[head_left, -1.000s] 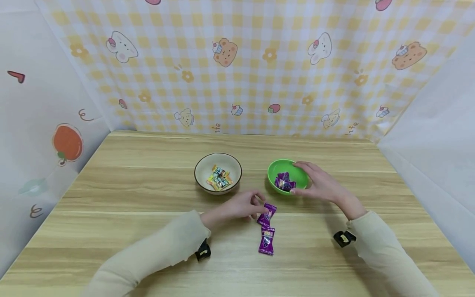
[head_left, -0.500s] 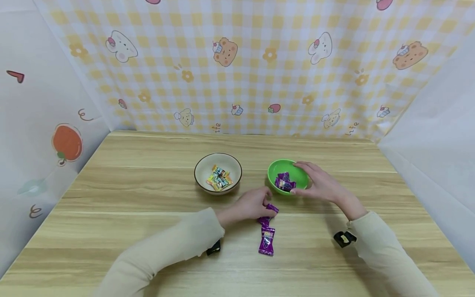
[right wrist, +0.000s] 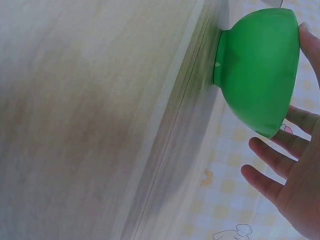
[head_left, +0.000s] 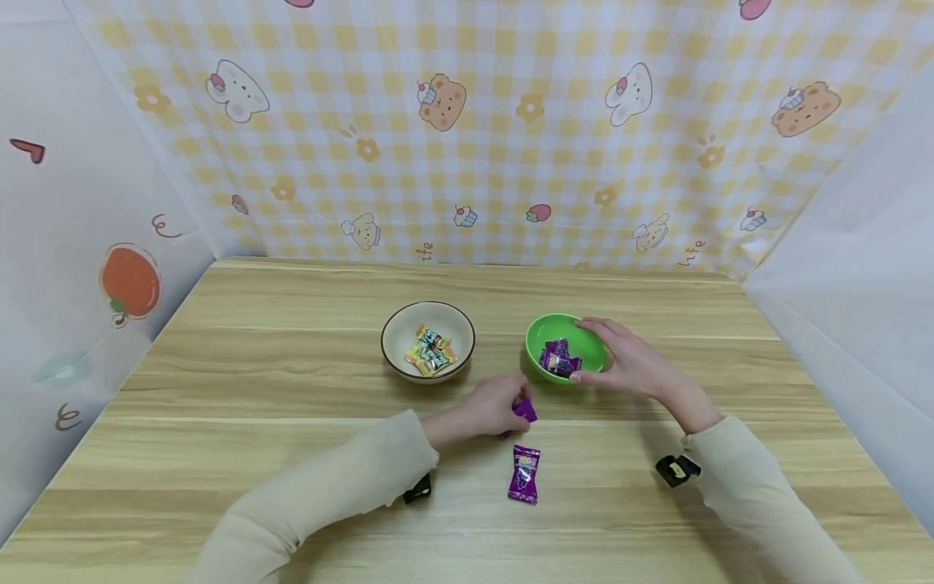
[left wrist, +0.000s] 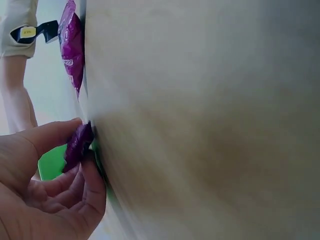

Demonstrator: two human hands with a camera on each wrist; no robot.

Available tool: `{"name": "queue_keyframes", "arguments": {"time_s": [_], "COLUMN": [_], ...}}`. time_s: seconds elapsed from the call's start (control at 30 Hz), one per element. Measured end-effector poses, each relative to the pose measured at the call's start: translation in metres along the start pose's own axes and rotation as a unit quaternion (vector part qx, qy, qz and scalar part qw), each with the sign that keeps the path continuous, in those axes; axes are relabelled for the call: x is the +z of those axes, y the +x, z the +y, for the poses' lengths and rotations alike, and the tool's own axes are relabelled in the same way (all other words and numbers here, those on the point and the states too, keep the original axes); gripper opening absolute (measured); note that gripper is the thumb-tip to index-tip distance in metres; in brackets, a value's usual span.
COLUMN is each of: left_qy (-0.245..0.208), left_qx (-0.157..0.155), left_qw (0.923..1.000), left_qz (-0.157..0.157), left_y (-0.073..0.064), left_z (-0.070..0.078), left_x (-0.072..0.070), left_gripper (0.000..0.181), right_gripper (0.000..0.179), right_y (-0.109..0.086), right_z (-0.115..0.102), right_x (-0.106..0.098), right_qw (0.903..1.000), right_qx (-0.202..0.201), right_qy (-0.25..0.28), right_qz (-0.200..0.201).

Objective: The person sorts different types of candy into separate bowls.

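My left hand (head_left: 487, 407) pinches a purple wrapped candy (head_left: 526, 409) between thumb and fingers, close to the tabletop. In the left wrist view this candy (left wrist: 78, 146) sits at the fingertips. Another purple candy (head_left: 524, 474) lies on the table, nearer to me. With thumb and fingers spread across its rim, my right hand (head_left: 633, 365) holds the green bowl (head_left: 543, 331), which stands upright with several purple candies (head_left: 560, 358) inside. In the right wrist view the outer fingers stretch past the side of the bowl (right wrist: 262, 65).
A cream bowl (head_left: 397, 332) with a dark rim stands left of the green one and contains several yellow wrapped candies (head_left: 432, 351). The wooden table (head_left: 292, 341) ends at a yellow checked cloth (head_left: 496, 146) behind. White sheets (head_left: 80, 203) flank both sides.
My left hand has reached right to the farther purple candy, pinched it and shifted it slightly off the nearer one. My right hand and both bowls have stayed in place.
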State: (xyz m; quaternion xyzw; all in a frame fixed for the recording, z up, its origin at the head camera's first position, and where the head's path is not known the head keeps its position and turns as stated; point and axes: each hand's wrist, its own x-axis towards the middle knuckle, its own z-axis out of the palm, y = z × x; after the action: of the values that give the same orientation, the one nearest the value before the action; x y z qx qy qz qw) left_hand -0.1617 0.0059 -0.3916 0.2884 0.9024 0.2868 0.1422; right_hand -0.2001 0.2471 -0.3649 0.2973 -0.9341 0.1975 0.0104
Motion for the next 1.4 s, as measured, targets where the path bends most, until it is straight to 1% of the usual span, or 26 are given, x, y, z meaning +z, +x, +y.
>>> {"name": "queue_keyframes", "arguments": {"time_s": [0.1,0.2,0.33,0.43,0.5,0.6,0.73,0.87,0.97,1.1,1.2,1.3,1.4], "left_qy": [-0.021,-0.046,-0.07,-0.092,-0.108,-0.134,-0.168,-0.208,-0.247,-0.284,-0.299,-0.308,-0.308], "left_qx": [-0.012,-0.014,-0.006,-0.013,-0.021,-0.032,-0.029,-0.024,-0.031,-0.056,-0.077,-0.09,-0.09], "left_qw": [0.9997,0.9988,0.9974,0.9952,0.9933,0.99,0.9853,0.9778,0.9684,0.9572,0.9512,0.9471,0.9469], "left_qz": [0.002,0.0,-0.014,-0.031,-0.034,-0.029,-0.012,-0.003,-0.001,0.003,0.006,0.009,0.013], "left_y": [-0.004,-0.009,-0.015,-0.019,-0.022,-0.024,-0.025,-0.023,-0.017,-0.009,-0.002,0.003,0.01], "left_z": [-0.004,-0.007,-0.009,-0.008,-0.007,-0.006,-0.004,0.0,0.003,0.006,0.007,0.009,0.012], "left_x": [-0.004,-0.009,-0.014,-0.019,-0.023,-0.031,-0.043,-0.05,-0.053,-0.054,-0.053,-0.052,-0.054], "left_gripper": [0.025,0.022,0.019,0.019,0.02,0.025,0.029,0.03,0.03,0.03,0.031,0.034,0.034], "right_gripper": [0.085,0.085,0.085,0.085,0.085,0.084,0.084,0.084,0.084,0.083,0.084,0.084,0.084], "right_y": [0.0,0.0,0.0,0.001,0.001,0.001,0.001,0.001,0.001,0.001,0.001,0.001,0.0], "right_z": [0.0,0.0,-0.001,-0.001,0.0,0.0,0.0,0.0,0.0,0.0,0.001,0.001,0.0], "right_x": [0.0,0.0,0.0,0.0,0.0,0.0,0.0,0.0,0.0,0.0,0.0,0.0,0.0], "right_qw": [1.0,1.0,1.0,1.0,1.0,1.0,1.0,1.0,1.0,1.0,1.0,0.9999,1.0], "right_qx": [0.001,0.001,0.001,-0.001,-0.004,-0.007,-0.006,-0.006,-0.006,-0.007,-0.007,-0.007,-0.004], "right_qy": [0.0,0.0,0.001,0.001,0.0,-0.002,-0.003,-0.003,-0.003,-0.004,-0.006,-0.008,-0.006], "right_qz": [-0.001,-0.001,-0.002,-0.001,0.0,0.001,0.001,0.001,0.001,0.003,0.002,0.0,0.0]}}
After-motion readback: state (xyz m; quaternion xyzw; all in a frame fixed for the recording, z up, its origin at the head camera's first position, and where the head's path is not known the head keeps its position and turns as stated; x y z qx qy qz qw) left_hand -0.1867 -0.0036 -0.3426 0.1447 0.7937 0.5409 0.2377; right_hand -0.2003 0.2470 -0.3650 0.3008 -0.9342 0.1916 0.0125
